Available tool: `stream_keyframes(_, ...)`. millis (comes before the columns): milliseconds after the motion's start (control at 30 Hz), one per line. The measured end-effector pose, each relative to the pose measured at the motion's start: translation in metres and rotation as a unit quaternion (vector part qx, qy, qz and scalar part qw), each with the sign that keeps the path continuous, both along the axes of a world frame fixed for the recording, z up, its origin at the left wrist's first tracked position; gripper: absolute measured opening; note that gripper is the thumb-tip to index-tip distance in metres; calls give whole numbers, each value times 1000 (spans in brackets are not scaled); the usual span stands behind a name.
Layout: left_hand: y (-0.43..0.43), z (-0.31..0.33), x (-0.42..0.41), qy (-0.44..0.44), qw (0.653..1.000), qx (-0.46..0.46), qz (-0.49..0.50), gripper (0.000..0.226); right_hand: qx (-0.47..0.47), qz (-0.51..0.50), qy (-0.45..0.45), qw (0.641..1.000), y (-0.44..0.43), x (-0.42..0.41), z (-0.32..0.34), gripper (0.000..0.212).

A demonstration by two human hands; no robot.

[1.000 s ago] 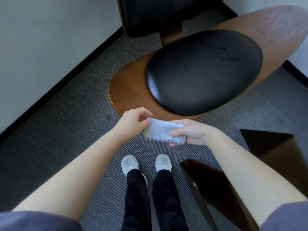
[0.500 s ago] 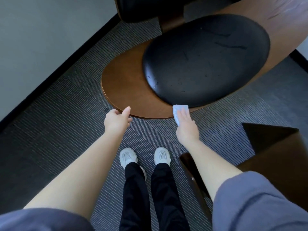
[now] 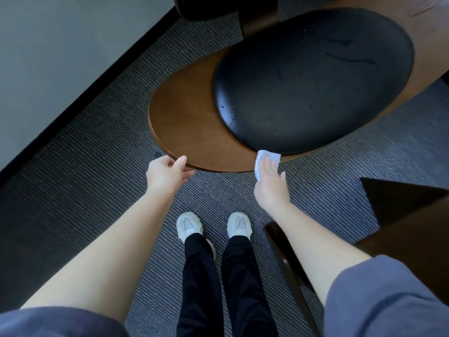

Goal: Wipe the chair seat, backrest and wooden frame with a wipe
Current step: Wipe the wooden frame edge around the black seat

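The chair has a black oval seat cushion (image 3: pixel 313 79) on a broad brown wooden frame (image 3: pixel 187 122), and the lower edge of its black backrest (image 3: pixel 218 8) shows at the top. My right hand (image 3: pixel 269 181) presses a white wipe (image 3: pixel 267 159) flat on the frame's front edge, just below the cushion. My left hand (image 3: pixel 167 173) grips the frame's front rim, thumb on top and fingers under it.
A pale wall with a black skirting (image 3: pixel 80 93) runs along the left. A dark wooden piece of furniture (image 3: pixel 401 215) stands at the right, close to my right arm. Striped grey carpet (image 3: pixel 97 178) surrounds the chair; my feet are just in front of it.
Both hands held the wipe in the air a second ago. The right hand then carried it to the frame's front edge, and the left hand moved up and took hold of the rim.
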State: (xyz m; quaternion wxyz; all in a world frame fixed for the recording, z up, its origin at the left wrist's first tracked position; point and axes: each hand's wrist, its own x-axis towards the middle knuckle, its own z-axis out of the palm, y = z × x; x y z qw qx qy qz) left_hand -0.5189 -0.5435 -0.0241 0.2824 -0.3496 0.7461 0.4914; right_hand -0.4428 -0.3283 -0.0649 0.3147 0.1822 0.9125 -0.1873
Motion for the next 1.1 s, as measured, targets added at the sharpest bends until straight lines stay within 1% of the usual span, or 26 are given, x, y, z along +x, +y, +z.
stream_keyframes(33,0,0,0,1,1000,0,-1,25,-22,6,17,1000,-14,1,5,76)
stream_keyframes(100,-1,0,0,-1,1000,2,-6,24,-65,56,53,995,-43,5,13,78)
stream_keyframes(133,-2,1,-1,-5,1000,5,-4,23,-64,62,62,994,-50,7,13,78)
stream_keyframes(200,-5,1,-3,-20,1000,22,-1,22,-33,-4,61,998,-58,7,12,79)
stream_keyframes(233,-6,2,-4,-26,999,29,-3,21,-30,-20,66,997,-62,8,12,80)
stream_keyframes(267,-8,3,-5,-27,999,31,-8,20,-41,-7,73,996,-70,7,16,81)
stream_keyframes(333,-11,8,-7,-16,999,35,-15,19,-60,53,86,993,-84,7,21,80)
stream_keyframes(367,-13,10,-8,-5,999,39,-10,19,-55,55,85,993,-87,7,21,79)
stream_keyframes(400,-16,13,-10,7,999,41,-2,22,-40,35,77,996,-90,6,23,78)
stream_keyframes(433,-20,14,-13,21,999,34,10,32,-35,8,77,996,-93,5,24,77)
stream_keyframes(467,-25,15,-17,38,999,22,23,38,-47,-1,78,996,-96,3,25,76)
stream_keyframes(500,-31,16,-21,53,998,9,31,39,-68,8,85,994,-101,1,28,75)
stream_keyframes(567,-39,18,-29,67,997,7,23,30,-92,31,97,991,-106,-3,33,72)
stream_keyframes(667,-44,20,-35,51,998,30,-10,14,-102,33,97,990,-106,-6,40,69)
stream_keyframes(733,-46,18,-37,44,998,45,-14,9,-117,61,103,986,-109,-11,41,68)
stream_keyframes(833,-51,18,-40,27,997,66,-25,10,-102,38,104,989,-119,-15,48,68)
stream_keyframes(867,-54,18,-41,29,997,71,-28,11,-111,35,106,988,-125,-16,51,68)
stream_keyframes(967,-60,18,-45,45,996,70,-24,14,-150,51,124,980,-143,-30,61,66)
stream_keyframes(1100,-64,16,-53,51,996,69,-23,12,-163,70,121,977,-144,-51,59,65)
